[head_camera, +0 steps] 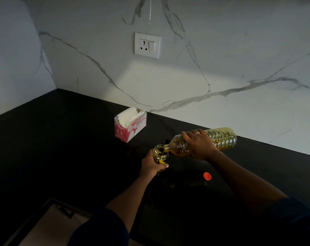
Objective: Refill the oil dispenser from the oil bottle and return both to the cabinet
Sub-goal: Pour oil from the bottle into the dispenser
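Fingers [189, 135] of the right hand [201, 145] wrap the tilted oil bottle [223, 138], the left hand [150, 166] grips the oil dispenser [161, 152] on the counter [62, 139]; refilling is in progress, with capping and cabinet return outstanding.

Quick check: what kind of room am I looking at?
Most likely a home kitchen: a dark countertop against a marble-look backsplash with a wall socket, and oil pouring from the oil bottle into the oil dispenser.
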Demonstrator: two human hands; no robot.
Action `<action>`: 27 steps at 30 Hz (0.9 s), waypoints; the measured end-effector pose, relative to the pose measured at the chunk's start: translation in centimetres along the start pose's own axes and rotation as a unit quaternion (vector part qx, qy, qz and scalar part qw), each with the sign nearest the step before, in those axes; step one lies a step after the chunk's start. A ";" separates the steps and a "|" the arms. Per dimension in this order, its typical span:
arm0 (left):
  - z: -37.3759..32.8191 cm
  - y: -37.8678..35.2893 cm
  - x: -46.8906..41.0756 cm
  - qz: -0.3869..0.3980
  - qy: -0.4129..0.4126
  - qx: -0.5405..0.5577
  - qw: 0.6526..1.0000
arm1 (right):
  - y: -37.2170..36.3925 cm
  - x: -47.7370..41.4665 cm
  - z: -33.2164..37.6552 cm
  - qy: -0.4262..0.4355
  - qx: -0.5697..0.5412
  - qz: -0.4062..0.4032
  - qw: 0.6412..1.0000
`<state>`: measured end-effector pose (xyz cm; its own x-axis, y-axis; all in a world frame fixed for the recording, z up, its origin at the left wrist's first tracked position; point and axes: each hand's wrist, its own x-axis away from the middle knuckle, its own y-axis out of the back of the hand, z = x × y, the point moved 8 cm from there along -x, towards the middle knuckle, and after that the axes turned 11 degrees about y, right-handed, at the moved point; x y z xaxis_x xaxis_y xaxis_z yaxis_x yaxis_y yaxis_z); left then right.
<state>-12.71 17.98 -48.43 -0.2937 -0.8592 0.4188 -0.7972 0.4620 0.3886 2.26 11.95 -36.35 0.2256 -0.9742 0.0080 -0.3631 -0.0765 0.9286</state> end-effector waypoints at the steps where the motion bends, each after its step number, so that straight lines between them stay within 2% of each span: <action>1: 0.0 0.0 0.0 0.000 -0.001 0.000 1.000 | 0.0 0.0 0.0 -0.001 0.001 0.002 1.000; 27: -0.2 0.1 0.5 0.002 0.009 -0.009 1.000 | 0.1 -0.1 0.1 -0.004 -0.005 0.014 1.000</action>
<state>-12.85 17.69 -48.00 -0.2861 -0.8536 0.4354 -0.7864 0.4688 0.4023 2.16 12.00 -36.32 0.2081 -0.9776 0.0319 -0.3607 -0.0464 0.9315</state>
